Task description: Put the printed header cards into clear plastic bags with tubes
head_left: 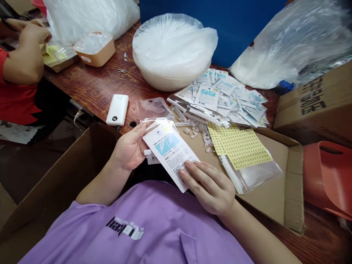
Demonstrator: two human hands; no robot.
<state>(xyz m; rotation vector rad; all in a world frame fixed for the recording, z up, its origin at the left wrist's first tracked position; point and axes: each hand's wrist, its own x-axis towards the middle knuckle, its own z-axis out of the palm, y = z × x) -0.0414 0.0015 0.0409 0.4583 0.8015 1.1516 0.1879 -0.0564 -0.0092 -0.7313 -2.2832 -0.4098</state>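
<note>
A white printed packaging card (170,154) with two blue pictures tilts in front of my chest. My left hand (130,148) is closed at its upper left edge, with more white card edges showing behind. Just above these fingers a clear plastic bag (154,108) sticks up; whether the hand grips it too I cannot tell. My right hand (210,185) pinches the card's lower right part, its fingers lying over the print and its thumb hidden underneath. Small clear plastic pieces (202,134) lie scattered beyond the card, beside yellow sticker sheets (242,148).
A bag-lined bowl (170,79) stands behind a pile of packed cards (220,97). A white power bank (117,110) lies left, an orange tub (96,53) farther back. Cardboard boxes (316,102) and a red container (327,179) flank the right. Another person's arm (29,47) works at far left.
</note>
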